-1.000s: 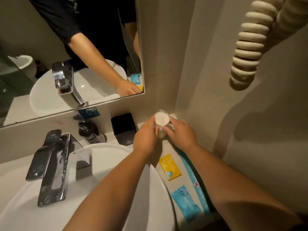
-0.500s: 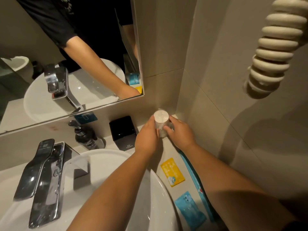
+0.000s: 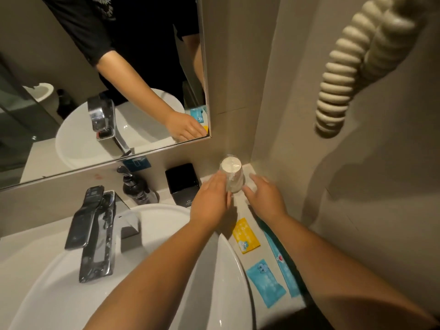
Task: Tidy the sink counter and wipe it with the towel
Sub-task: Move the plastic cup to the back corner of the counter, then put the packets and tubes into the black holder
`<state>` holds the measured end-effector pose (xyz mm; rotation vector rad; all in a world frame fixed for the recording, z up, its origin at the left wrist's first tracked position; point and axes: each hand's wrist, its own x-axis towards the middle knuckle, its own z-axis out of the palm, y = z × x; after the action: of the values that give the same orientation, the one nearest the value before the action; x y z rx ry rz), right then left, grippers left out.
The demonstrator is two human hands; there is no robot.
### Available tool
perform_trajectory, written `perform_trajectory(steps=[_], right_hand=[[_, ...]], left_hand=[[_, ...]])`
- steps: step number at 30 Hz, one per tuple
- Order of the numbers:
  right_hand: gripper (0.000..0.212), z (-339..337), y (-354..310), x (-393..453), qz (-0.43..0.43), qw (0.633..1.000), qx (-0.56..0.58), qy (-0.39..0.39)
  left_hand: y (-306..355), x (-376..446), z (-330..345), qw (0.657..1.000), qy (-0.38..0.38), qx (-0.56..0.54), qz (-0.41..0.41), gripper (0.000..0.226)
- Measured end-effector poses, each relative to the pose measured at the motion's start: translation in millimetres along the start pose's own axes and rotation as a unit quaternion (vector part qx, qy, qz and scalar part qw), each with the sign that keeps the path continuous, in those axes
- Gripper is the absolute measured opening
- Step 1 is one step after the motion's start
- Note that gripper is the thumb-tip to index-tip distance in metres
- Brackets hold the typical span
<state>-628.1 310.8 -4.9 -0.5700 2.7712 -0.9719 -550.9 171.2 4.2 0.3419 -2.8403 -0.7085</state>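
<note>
Tidying step, as I judged it: wrapped cup [image 3: 231, 174] stood upside down in back corner of counter [image 3: 240, 211], against wall. Left hand [image 3: 211, 200] lay flat beside cup, fingers extended, touching its side, not gripping. Right hand [image 3: 264, 197] open, fingers spread, just apart from cup. Towel not in my view. Next, I reckoned: gather yellow sachet [image 3: 245, 235] and blue sachets [image 3: 265, 282] beside basin [image 3: 228, 265].

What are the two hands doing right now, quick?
Left hand: open, fingers flat against the wrapped cup, not gripping.
Right hand: open, holding nothing, just beside the cup.
</note>
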Motion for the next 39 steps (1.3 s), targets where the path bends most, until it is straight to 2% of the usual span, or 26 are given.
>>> perform_trajectory(steps=[2, 3, 5, 7, 11, 19, 24, 27, 30, 32, 39], right_hand=[[0.037, 1.8, 2.2, -29.2, 0.018, 0.999, -0.050, -0.012], [0.035, 5.9, 3.6, -42.5, 0.024, 0.995, -0.086, -0.034], [0.033, 16.5, 4.6, -62.0, 0.040, 0.980, -0.166, -0.101], [0.032, 24.8, 3.1, -69.6, 0.050, 0.963, -0.220, -0.146], [0.023, 36.9, -1.7, -66.2, 0.067, 0.956, -0.254, -0.130], [0.016, 46.5, 3.2, -68.7, 0.112, 0.969, -0.190, -0.111], [0.009, 10.3, -6.6, -71.6, 0.159, 0.980, 0.020, -0.114], [0.024, -25.4, -3.1, -88.7, 0.168, 0.974, 0.089, -0.126], [0.018, -33.4, 10.5, -122.5, 0.190, 0.965, 0.073, -0.165], [0.025, -24.0, 20.2, -145.9, 0.203, 0.962, 0.040, -0.179], [0.028, -2.3, 25.6, -173.5, 0.195, 0.958, -0.094, -0.186]], left_hand=[[-2.7, -26.1, -8.6, 0.993, -0.033, 0.083, 0.082, 0.040], [-7.4, -39.2, -10.8, 0.984, -0.056, 0.124, 0.111, 0.046], [-24.0, -58.9, -12.6, 0.970, -0.105, 0.173, 0.133, 0.058], [-39.8, -66.8, -13.3, 0.964, -0.127, 0.183, 0.147, 0.059], [-49.7, -68.4, -10.0, 0.963, -0.111, 0.180, 0.170, 0.047], [-52.1, -72.6, -5.5, 0.968, -0.100, 0.160, 0.164, 0.047], [-55.2, -72.0, -3.2, 0.968, -0.101, 0.157, 0.165, 0.049], [-56.2, -72.0, -2.7, 0.968, -0.099, 0.156, 0.170, 0.049], [-55.5, -72.7, -2.0, 0.968, -0.091, 0.158, 0.170, 0.047], [-55.9, -72.7, -0.9, 0.968, -0.087, 0.162, 0.172, 0.045], [-55.9, -72.0, 1.1, 0.967, -0.081, 0.171, 0.171, 0.043]])
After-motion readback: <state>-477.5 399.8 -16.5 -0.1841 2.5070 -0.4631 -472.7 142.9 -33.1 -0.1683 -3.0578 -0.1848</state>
